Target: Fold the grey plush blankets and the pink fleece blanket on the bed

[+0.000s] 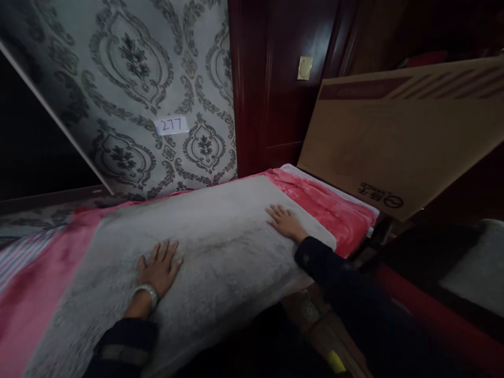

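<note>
A grey plush mat [220,262] lies spread over a pink blanket [315,199], its front edge hanging down toward me. On the left part of the mat my left hand [158,269] rests palm down with its fingers spread; a pale bracelet [146,295] circles that wrist. Farther right, my right hand [286,221] lies flat on the mat, fingers apart, near its right edge. Neither hand holds anything. Dark sleeves cover both forearms.
Behind stand a patterned wall with a paper label [172,125] reading 277 and a dark red door [275,94]. A large cardboard sheet [394,136] leans at the right. A dark panel [39,131] borders the left. Striped cloth [25,254] shows under the blanket.
</note>
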`<state>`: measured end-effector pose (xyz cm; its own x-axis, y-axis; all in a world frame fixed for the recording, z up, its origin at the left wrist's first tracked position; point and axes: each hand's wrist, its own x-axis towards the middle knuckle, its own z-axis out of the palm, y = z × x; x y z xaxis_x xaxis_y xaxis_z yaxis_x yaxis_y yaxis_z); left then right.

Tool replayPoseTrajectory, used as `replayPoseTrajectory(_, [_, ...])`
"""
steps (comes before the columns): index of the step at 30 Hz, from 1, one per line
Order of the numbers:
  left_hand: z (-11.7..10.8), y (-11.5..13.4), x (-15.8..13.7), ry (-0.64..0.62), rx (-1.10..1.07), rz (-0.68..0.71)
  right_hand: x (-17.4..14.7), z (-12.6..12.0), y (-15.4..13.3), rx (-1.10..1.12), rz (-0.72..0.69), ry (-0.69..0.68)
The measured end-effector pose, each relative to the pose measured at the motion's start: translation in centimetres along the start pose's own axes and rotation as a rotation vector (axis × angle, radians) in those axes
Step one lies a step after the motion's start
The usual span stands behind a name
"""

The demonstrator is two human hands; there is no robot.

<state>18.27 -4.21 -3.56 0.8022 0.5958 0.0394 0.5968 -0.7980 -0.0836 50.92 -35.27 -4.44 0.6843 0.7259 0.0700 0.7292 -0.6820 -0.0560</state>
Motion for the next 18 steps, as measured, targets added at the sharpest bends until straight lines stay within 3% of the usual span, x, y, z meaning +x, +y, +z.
replayPoseTrajectory(3, [0.0, 0.1, 0.1, -0.007, 0.015, -0.006, -0.5, -0.9, 5.5, -0.015, 0.168, -0.064])
replayPoseTrajectory(6, [0.0, 0.1, 0.1, -0.023, 0.033, -0.017, 0.0, -2.2, 7.2, -0.028, 0.284, -0.114])
replayPoseTrajectory(8, [0.1, 0.1, 0.1, -0.033, 0.038, -0.022, 1.3, -3.0, 5.6, -0.043, 0.297, -0.071])
replayPoseTrajectory(10, [0.2, 0.0, 0.1, -0.029, 0.038, -0.023, 2.8, -3.4, 1.8, -0.036, 0.188, 0.008])
replayPoseTrajectory(14, [0.4, -0.3, 0.1, -0.011, 0.029, -0.023, 5.0, -2.2, -7.0, 0.037, -0.282, 0.041])
replayPoseTrajectory(16, [0.6, -0.4, 0.1, -0.008, 0.024, -0.022, 5.5, -1.0, -8.7, 0.060, -0.408, 0.055])
replayPoseTrajectory(18, [0.8, -0.6, 0.1, -0.002, 0.019, -0.020, 6.0, -0.1, -7.7, 0.066, -0.347, 0.075])
